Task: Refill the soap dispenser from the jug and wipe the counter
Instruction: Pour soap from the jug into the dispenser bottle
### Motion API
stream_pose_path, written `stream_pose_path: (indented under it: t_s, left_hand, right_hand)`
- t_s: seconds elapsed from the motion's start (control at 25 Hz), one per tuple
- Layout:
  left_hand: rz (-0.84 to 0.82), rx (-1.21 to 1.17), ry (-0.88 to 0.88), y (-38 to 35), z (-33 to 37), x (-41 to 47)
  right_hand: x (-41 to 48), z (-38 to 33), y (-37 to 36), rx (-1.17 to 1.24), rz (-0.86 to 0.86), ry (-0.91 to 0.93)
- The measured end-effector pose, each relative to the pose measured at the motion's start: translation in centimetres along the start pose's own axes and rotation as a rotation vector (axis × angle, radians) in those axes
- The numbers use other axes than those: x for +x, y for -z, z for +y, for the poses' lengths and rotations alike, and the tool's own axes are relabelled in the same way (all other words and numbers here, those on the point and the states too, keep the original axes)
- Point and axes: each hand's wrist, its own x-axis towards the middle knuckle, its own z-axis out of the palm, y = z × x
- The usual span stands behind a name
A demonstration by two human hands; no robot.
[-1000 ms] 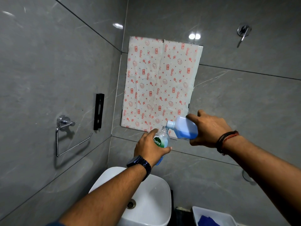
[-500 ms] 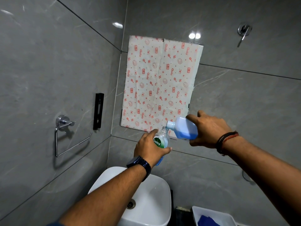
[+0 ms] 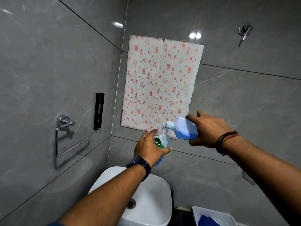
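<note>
I've got the left hand (image 3: 150, 147) wrapped around the soap dispenser (image 3: 161, 141), holding it upright above the basin (image 3: 146, 193), pump off, neck open. My right hand (image 3: 207, 129) grips the jug (image 3: 184, 128) by its base, fingers closed round it.

Key relation: the jug's long axis lies nearly level, tipped slightly down to the left, with its spout right at the dispenser's mouth, touching or just above, can't tell which. The dispenser's axis runs up and down, so the two necks meet at roughly a right angle. The right hand does the tilting; the left only steadies.

Blue liquid sits in the lower half of the jug, toward the base. No stream visible at the spout.

Versus half a second back: both hands, jug and dispenser hold the same pose above the basin, tilt unchanged as far as I can tell.

The cloth (image 3: 206, 221) in the white tub (image 3: 195, 211) right of the basin is untouched, so wiping isn't started, I'd judge.
</note>
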Motion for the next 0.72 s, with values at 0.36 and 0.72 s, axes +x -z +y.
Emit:
stream_pose_path:
  t_s: [0.36, 0.72]
  left_hand:
    - [-0.003, -0.003, 0.003, 0.17, -0.08, -0.06]
    - [-0.001, -0.013, 0.001, 0.40, -0.04, -0.24]
  right_hand:
    - [0.15, -0.06, -0.15, 0.003, 0.001, -0.003]
    - [0.02, -0.16, 0.00, 0.005, 0.004, 0.000]
